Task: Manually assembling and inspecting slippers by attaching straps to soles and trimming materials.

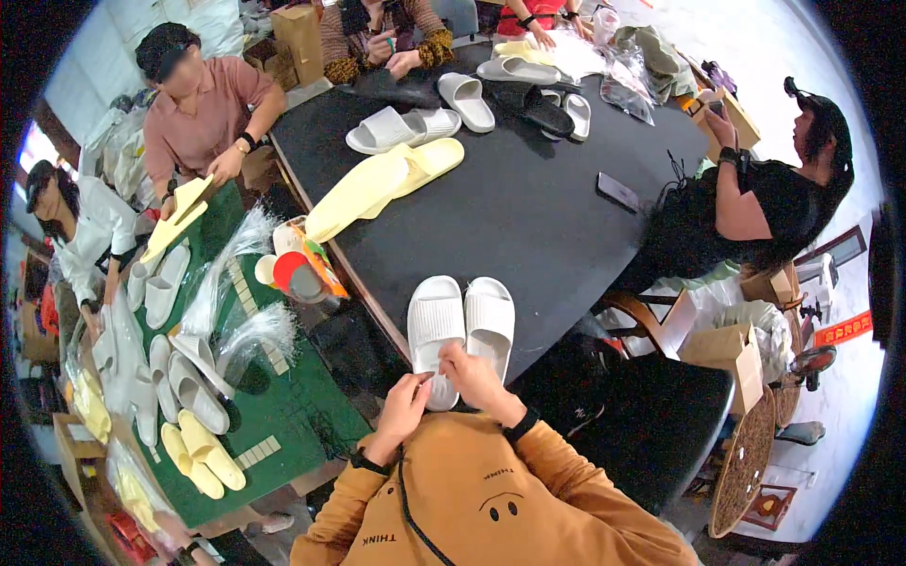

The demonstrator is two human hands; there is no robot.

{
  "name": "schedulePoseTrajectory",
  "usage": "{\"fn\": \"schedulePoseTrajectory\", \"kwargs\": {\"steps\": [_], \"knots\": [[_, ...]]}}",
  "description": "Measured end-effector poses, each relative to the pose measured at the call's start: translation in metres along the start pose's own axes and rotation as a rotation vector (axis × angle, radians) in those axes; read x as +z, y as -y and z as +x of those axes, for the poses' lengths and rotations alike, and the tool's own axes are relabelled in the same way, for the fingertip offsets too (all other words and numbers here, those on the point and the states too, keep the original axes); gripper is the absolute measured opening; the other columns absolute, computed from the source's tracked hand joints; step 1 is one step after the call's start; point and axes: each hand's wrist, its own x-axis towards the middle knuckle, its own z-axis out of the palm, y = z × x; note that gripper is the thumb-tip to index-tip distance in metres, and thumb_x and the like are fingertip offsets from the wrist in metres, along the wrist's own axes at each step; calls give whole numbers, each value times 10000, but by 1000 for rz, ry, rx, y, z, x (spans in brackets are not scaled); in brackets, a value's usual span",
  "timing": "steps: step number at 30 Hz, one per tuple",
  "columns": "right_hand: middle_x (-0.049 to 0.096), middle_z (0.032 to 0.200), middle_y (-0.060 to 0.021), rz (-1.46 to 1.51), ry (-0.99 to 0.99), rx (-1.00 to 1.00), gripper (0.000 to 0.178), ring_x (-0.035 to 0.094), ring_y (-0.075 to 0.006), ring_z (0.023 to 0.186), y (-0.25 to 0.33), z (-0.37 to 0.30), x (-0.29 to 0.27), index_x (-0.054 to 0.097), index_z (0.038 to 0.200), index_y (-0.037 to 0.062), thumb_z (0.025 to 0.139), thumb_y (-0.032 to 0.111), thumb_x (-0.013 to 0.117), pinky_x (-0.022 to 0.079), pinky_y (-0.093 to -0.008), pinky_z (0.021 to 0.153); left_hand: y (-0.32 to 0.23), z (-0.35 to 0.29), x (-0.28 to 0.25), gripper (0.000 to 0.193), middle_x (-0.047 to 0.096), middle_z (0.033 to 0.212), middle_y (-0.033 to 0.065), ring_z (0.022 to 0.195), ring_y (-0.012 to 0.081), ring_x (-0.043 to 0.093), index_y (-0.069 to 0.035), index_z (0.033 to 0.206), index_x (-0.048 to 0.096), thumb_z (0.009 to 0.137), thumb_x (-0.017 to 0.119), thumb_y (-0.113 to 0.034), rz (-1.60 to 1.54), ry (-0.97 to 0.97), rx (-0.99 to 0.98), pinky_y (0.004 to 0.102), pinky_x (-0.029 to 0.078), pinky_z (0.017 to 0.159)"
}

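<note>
A pair of white slide slippers lies side by side at the near edge of the black table [566, 217], toes pointing away from me. Over the heel half of the left white slipper [435, 311] both my hands meet. My left hand [404, 407] is at its heel edge, fingers pinched together. Just right of it my right hand [472, 377] has its fingers curled closed above the insole, partly covering the right white slipper [491, 316]. Whatever is between the fingers of either hand is too small to make out.
Yellow slippers [363, 203], more white slippers [387, 130] and a phone [617, 191] lie farther along the table. At left, a green table [293, 424] bears slippers and clear plastic strands [241, 245]. Cups [291, 274] stand between. Several people sit around; one handles a yellow slipper [179, 222].
</note>
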Motion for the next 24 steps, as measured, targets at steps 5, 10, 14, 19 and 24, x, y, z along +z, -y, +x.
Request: {"fn": "schedulePoseTrajectory", "kwargs": {"steps": [5, 10, 14, 19, 24], "knots": [[633, 777, -185, -106, 43, -196, 105, 629, -389, 701, 10, -8, 7, 490, 974, 60, 919, 148, 503, 504, -476, 579, 7, 12, 3, 243, 629, 781, 147, 718, 239, 631, 44, 901, 597, 948, 503, -175, 61, -19, -117, 329, 486, 677], [632, 782, -190, -44, 39, -162, 114, 626, -393, 721, 9, -6, 5, 508, 974, 48, 910, 141, 529, 504, -466, 606, -2, 19, 2, 218, 638, 744, 90, 677, 147, 612, 26, 859, 593, 955, 499, -146, -148, -37, -220, 292, 487, 643], [637, 813, -188, -13, 28, -152, 136, 627, -394, 741, 11, -4, 3, 513, 1006, 40, 906, 126, 546, 501, -458, 620, 15, 22, 3, 193, 636, 755, 62, 687, 132, 605, 11, 866, 598, 957, 502, -129, -157, -82, -195, 274, 489, 651], [640, 841, -180, -16, 32, -143, 125, 629, -375, 768, 2, -7, -6, 549, 998, 47, 895, 117, 558, 508, -440, 651, 19, 27, -8, 233, 646, 909, 79, 798, 139, 612, -35, 902, 549, 995, 461, -230, -615, -168, -327, 276, 501, 716], [637, 890, -142, 5, -18, -105, 105, 625, -356, 799, -11, -15, -37, 612, 939, 66, 880, 137, 562, 519, -436, 693, 17, 26, -32, 231, 635, 935, 128, 850, 216, 636, -63, 931, 487, 1005, 446, -278, -961, -293, -345, 333, 519, 789]]}}
